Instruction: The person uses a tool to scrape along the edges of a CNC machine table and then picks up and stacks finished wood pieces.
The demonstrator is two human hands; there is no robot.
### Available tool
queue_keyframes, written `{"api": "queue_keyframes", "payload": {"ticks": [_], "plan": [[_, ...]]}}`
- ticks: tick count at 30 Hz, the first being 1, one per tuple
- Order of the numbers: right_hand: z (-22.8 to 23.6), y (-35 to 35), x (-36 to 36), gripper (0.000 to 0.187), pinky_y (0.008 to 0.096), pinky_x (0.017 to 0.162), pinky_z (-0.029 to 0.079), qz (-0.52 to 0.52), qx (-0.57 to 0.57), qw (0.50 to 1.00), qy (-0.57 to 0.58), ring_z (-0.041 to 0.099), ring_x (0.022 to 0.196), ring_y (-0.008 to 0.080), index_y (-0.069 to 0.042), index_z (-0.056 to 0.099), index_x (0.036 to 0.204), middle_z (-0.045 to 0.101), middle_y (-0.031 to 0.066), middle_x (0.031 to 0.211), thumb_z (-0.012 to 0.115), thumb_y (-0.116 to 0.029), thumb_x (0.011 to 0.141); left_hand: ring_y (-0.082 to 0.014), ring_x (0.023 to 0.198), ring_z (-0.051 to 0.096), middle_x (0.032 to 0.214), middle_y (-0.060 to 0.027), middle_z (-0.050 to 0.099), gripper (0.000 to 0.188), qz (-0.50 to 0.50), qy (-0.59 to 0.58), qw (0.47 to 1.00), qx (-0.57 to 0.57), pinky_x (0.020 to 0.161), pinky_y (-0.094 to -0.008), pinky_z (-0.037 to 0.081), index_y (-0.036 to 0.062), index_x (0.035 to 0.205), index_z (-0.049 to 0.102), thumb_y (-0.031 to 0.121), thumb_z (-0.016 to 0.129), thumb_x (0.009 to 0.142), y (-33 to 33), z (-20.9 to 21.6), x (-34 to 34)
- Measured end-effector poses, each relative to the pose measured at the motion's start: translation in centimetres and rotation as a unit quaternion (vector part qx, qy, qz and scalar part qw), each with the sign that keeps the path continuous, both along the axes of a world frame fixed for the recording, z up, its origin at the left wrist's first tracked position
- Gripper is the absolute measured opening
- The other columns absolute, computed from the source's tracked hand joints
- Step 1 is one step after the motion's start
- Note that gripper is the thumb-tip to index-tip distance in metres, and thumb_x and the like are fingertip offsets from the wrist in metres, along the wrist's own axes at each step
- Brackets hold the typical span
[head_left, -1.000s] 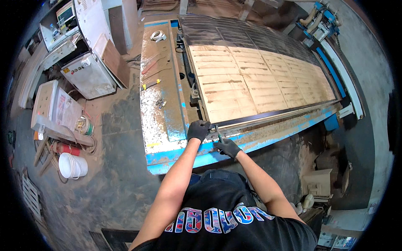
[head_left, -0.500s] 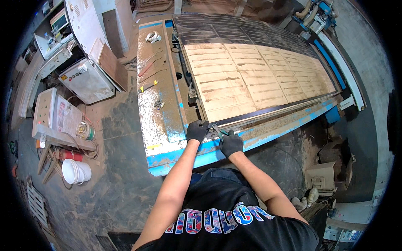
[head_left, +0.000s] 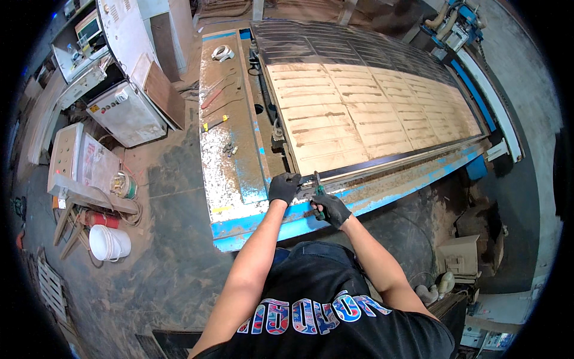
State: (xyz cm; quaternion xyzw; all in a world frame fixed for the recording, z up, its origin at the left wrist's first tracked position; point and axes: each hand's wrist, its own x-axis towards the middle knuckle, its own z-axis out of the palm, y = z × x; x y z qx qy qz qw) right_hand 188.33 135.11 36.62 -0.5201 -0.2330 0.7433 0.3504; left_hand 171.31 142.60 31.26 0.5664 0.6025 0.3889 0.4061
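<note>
In a dark glove, my right hand [head_left: 332, 209] is closed on the green handles of a pair of pliers [head_left: 318, 181], their metal jaws pointing away from me. My left hand [head_left: 284, 188], also gloved, is closed at the near left corner of a large wooden panel [head_left: 323, 134]. Its fingers hide whatever they may grip there. A narrow black strip [head_left: 376, 161] runs along the panel's near edge, just beyond both hands. The panel lies on a worn blue machine bed [head_left: 263, 224].
On the bed's left part lie a roll of tape [head_left: 222, 53], a red-handled tool [head_left: 213, 97], a yellow-and-black cutter [head_left: 216, 123] and several small fittings [head_left: 229, 149]. A white bucket [head_left: 109, 243] and a control box [head_left: 89, 158] stand left. A blue machine head [head_left: 457, 27] is far right.
The pliers have swung from pointing toward my left hand to pointing away from me, and their jaws are apart from that hand. My right hand has turned and shifted slightly nearer.
</note>
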Motion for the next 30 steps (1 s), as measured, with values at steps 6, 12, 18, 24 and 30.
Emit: {"api": "queue_keyframes", "payload": {"ticks": [6, 12, 18, 24, 30], "plan": [[2.0, -1.6, 1.1, 0.041, 0.0214, 0.059, 0.043, 0.136, 0.143, 0.955, -0.222, 0.054, 0.07, 0.0064, -0.006, 0.064, 0.104, 0.062, -0.0006, 0.077, 0.063, -0.042, 0.085, -0.0251, 0.077, 0.067, 0.082, -0.0142, 0.069, 0.032, -0.024, 0.014, 0.998, -0.057, 0.072, -0.0345, 0.05, 0.0047, 0.084, 0.071, 0.036, 0.068, 0.078, 0.2, 0.3, 0.1], [2.6, -3.1, 2.4, 0.045, 0.0374, 0.085, 0.044, 0.258, 0.198, 0.794, -0.514, 0.058, 0.095, 0.0288, -0.004, 0.064, 0.098, 0.062, 0.015, 0.095, 0.06, -0.046, 0.083, -0.0241, 0.073, 0.067, 0.079, -0.0139, 0.068, 0.03, -0.013, 0.019, 0.999, -0.029, 0.069, -0.0339, 0.05, 0.0054, 0.085, 0.071, 0.035, 0.065, 0.08, 0.3, -1.0, 0.1], [0.2, -4.5, 4.8, 0.047, 0.0396, 0.077, 0.046, 0.214, 0.124, 0.879, -0.408, 0.061, 0.084, 0.0318, -0.004, 0.066, 0.09, 0.064, 0.0173, 0.086, 0.059, -0.048, 0.079, -0.0251, 0.077, 0.066, 0.081, -0.0138, 0.068, 0.032, -0.009, 0.008, 1.0, -0.029, 0.072, -0.0342, 0.05, 0.0056, 0.085, 0.07, 0.036, 0.065, 0.079, 0.2, -1.2, 0.3], [1.0, -6.2, 5.4, 0.044, 0.0374, 0.076, 0.045, 0.185, 0.12, 0.89, -0.398, 0.06, 0.08, 0.0303, -0.004, 0.068, 0.087, 0.064, 0.0164, 0.085, 0.061, -0.047, 0.08, -0.0239, 0.075, 0.067, 0.08, -0.0152, 0.069, 0.032, 0.013, -0.013, 0.999, -0.035, 0.07, -0.0336, 0.05, 0.0022, 0.085, 0.07, 0.033, 0.065, 0.08, -0.2, -0.5, 0.5], [3.2, -7.7, 6.5, 0.042, 0.0363, 0.082, 0.043, 0.194, 0.124, 0.872, -0.433, 0.058, 0.092, 0.0302, -0.007, 0.07, 0.087, 0.059, 0.016, 0.098, 0.063, -0.047, 0.079, -0.0234, 0.074, 0.067, 0.08, -0.0138, 0.069, 0.03, 0.014, 0.004, 1.0, 0.022, 0.07, -0.0327, 0.05, 0.0019, 0.086, 0.069, 0.031, 0.065, 0.081, -0.2, -1.1, 0.6]]}}
